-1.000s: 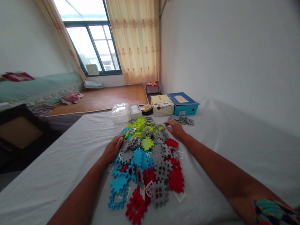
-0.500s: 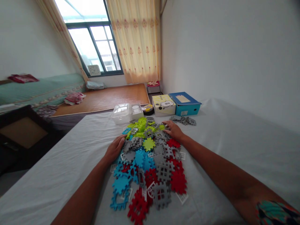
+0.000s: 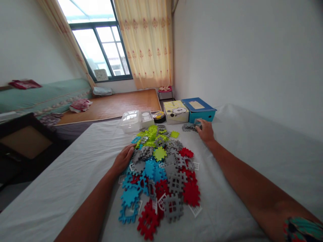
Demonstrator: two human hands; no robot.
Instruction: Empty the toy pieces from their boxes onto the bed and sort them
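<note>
A pile of interlocking plastic building tiles lies on the white cloth, with grey tiles [image 3: 171, 164], blue tiles [image 3: 151, 169], red tiles [image 3: 191, 193] and lime-green tiles [image 3: 159, 153]. My left hand [image 3: 123, 158] rests at the pile's left edge, fingers stretched out against the tiles and holding nothing visible. Beyond the pile's far right side, my right hand [image 3: 206, 131] is over a small separate group of grey tiles [image 3: 188, 127]. Its thumb and forefinger are apart at the group's right end, which the hand partly covers. Thin white window-frame pieces [image 3: 195, 210] lie among the tiles.
Along the far edge stand a clear plastic container [image 3: 131, 121], a white box [image 3: 147, 118], a round black-and-yellow tin [image 3: 158, 117], a yellow cartoon box [image 3: 176, 112] and a blue box [image 3: 199, 109]. A wall borders the right; a dark cabinet [image 3: 24, 148] stands left.
My right hand has moved right from the pile's far side to the separate grey tiles, uncovering a lime-green tile. My left hand has stayed in place.
</note>
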